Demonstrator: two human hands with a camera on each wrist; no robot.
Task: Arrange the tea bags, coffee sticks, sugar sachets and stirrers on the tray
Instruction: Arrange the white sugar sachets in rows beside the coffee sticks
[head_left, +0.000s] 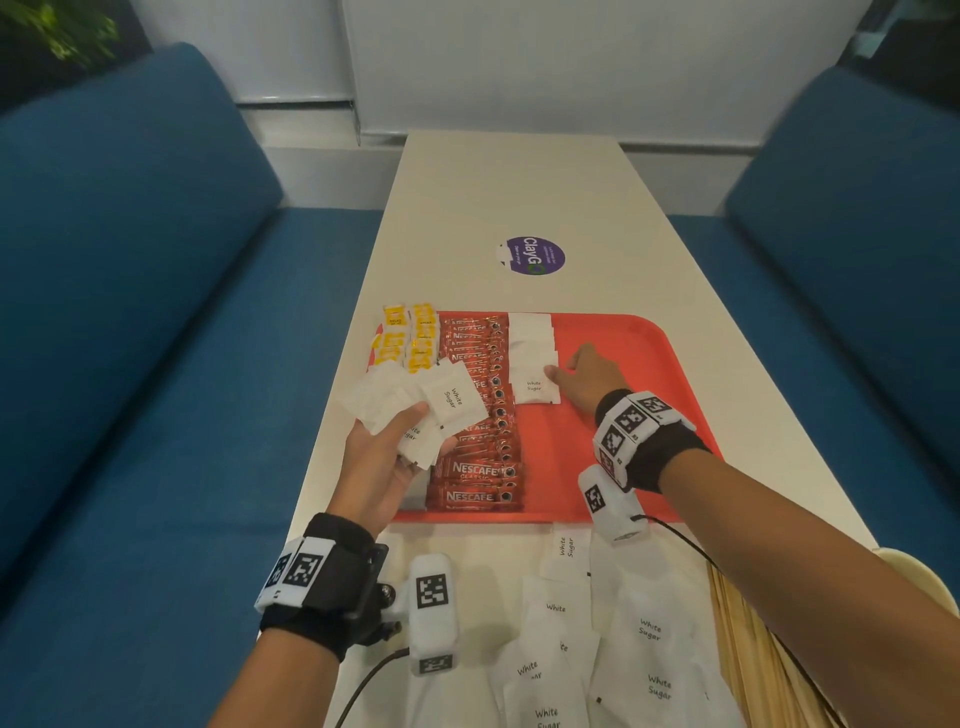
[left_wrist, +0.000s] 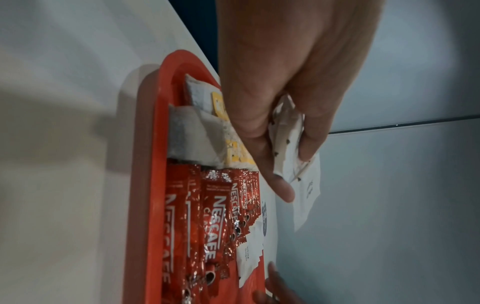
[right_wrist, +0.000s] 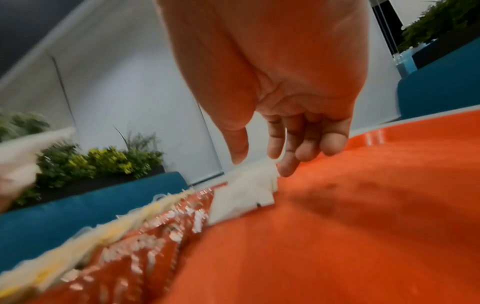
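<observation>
The right hand's (head_left: 592, 376) fingers (right_wrist: 285, 166) reach down loosely extended, tips touching the right edge of the white sugar sachets (head_left: 532, 358) lined up in a column on the red tray (head_left: 649, 353). The left hand's (head_left: 384, 462) fingers (left_wrist: 309, 144) and thumb clasp a fanned bunch of sugar sachets (head_left: 415, 405) above the tray's left part. Left of the column lie a row of Nescafé coffee sticks (head_left: 483, 410), then yellow-tagged tea bags (head_left: 410, 340). More loose sachets (head_left: 639, 634) and wooden stirrers (head_left: 748, 639) lie on the white surface (head_left: 519, 182) nearer the person.
</observation>
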